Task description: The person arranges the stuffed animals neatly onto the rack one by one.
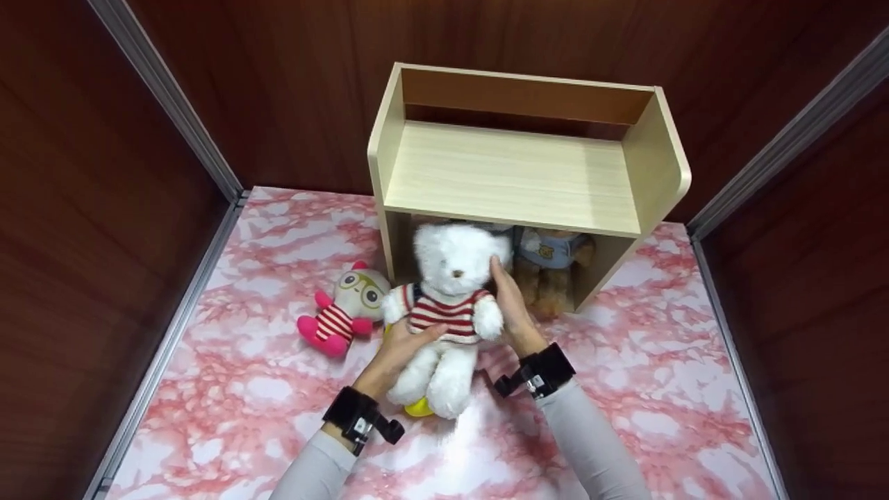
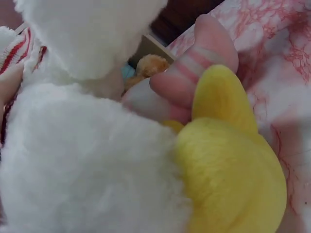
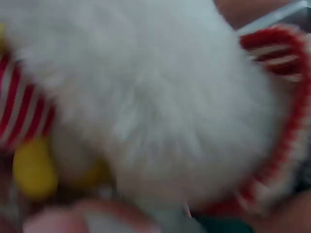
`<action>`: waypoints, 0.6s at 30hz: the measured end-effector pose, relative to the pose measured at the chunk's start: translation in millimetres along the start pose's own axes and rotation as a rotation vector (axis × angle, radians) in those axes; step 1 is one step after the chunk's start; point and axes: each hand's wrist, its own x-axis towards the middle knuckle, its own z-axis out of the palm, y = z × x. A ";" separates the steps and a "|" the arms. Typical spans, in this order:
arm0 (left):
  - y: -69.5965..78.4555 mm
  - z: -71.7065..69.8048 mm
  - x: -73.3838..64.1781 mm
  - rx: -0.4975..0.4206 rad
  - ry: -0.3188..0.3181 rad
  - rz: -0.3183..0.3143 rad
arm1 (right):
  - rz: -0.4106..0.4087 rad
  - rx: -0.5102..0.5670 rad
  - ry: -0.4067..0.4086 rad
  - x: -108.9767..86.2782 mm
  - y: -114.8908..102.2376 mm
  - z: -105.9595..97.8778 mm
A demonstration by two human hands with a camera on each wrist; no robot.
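A white teddy bear (image 1: 455, 260) in a red-striped sweater leans upright before the shelf unit, held between both hands. My left hand (image 1: 406, 347) grips its lower side, the thumb across the sweater and the other fingers hidden behind. At the bear's other side, my right hand (image 1: 514, 312) holds it, one digit reaching up beside the head; the rest of those fingers are hidden. Behind the bear is a yellow plush toy (image 2: 228, 179), mostly covered in the head view. To the left, a pink and grey plush (image 1: 335, 323) with green glasses lies on the marbled surface.
A pale wooden shelf unit (image 1: 514, 173) stands against the back panel. A brown teddy bear (image 1: 552, 271) in a blue top sits in its lower compartment at the right. Dark wood walls (image 1: 90, 208) enclose the pink marbled tabletop (image 1: 264, 389).
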 end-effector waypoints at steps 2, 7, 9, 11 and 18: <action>-2.7 -11.5 -4.4 -0.044 0.057 -0.010 | -0.031 -0.133 0.007 2.8 2.7 -6.1; 0.4 -38.5 -14.5 -0.069 0.211 -0.003 | -0.328 -0.845 0.043 13.8 2.6 -31.0; 2.0 -44.0 -15.5 -0.039 0.275 0.008 | -0.469 -1.125 0.048 20.2 2.8 -36.7; 2.6 -45.9 -15.0 -0.004 0.325 0.008 | -0.562 -1.321 -0.001 26.5 5.4 -37.9; -0.9 -33.5 -13.7 0.048 0.376 0.026 | -0.565 -1.735 -0.185 38.2 27.2 -23.8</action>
